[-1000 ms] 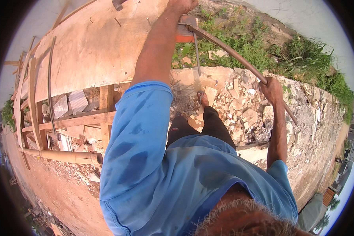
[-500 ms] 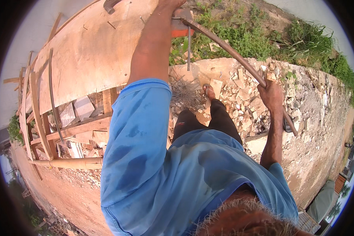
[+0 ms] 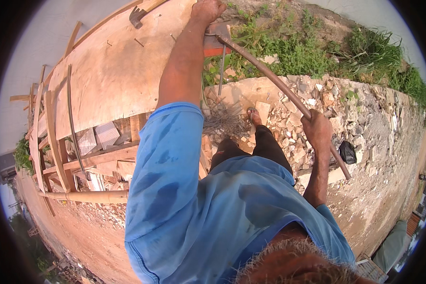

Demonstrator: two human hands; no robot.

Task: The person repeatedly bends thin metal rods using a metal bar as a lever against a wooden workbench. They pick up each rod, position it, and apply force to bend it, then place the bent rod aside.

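Pipe (image 3: pixel 265 71) slanting from a red-edged block (image 3: pixel 212 51) beside a wooden board (image 3: pixel 118 71), gripped in the closed right hand (image 3: pixel 317 128), left hand (image 3: pixel 208 10) fisted near the block, contents impossible to tell, perhaps liable to slip off if pulled unevenly.

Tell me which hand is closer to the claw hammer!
Left. The left hand is to the right of the claw hammer, with a gap between; the right hand is farther off, lower right in the view, closed around the metal bar.

Matt metal bar (image 3: pixel 270 74), fairly smooth wooden board (image 3: pixel 113 71), rough rubble (image 3: pixel 359 109), matt cloth shirt (image 3: pixel 222 203).
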